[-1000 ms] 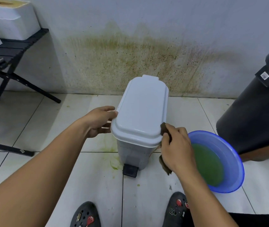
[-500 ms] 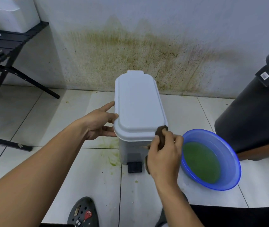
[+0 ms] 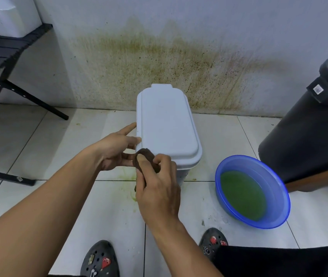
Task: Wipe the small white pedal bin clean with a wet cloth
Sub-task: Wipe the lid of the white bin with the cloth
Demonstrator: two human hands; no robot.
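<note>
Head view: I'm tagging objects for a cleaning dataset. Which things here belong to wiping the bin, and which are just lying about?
Part of the job:
- white pedal bin, lid shut
- brown cloth, gripped by the right hand
- left hand, steadying the lid edge
- blue basin of green water

Just lying about:
- large black bin
- black folding rack
- white foam box

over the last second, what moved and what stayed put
The right hand slid the cloth along the front rim of the bin, from its right corner to its left corner. The bin also turned a little. The left hand stayed at the bin's left edge, and the basin did not move.
</note>
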